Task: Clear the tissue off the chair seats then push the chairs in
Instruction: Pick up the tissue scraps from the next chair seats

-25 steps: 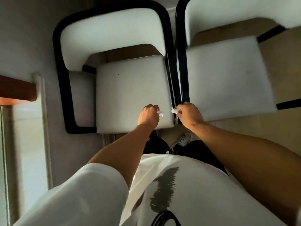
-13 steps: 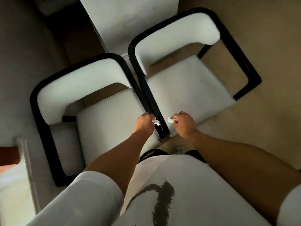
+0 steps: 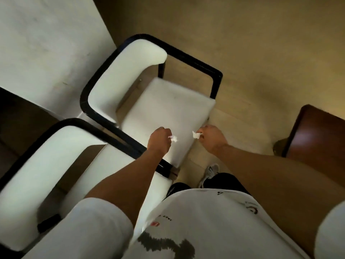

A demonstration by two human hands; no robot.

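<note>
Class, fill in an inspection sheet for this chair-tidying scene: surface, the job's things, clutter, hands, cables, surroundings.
Surface: beige floor; seats of both chairs bare where visible.
Job's things: right chair and left chair, white with black frames, side by side; tissue scrap and second scrap, both in hands.
Clutter: nothing seen.
Hands: left hand and right hand each pinch a scrap above the right chair's front edge.
Cables: nothing seen.
Surroundings: white table, brown furniture.

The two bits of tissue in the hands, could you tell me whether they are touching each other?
Apart. The head view shows the left tissue and the right tissue with a clear strip of chair seat between them.
</note>
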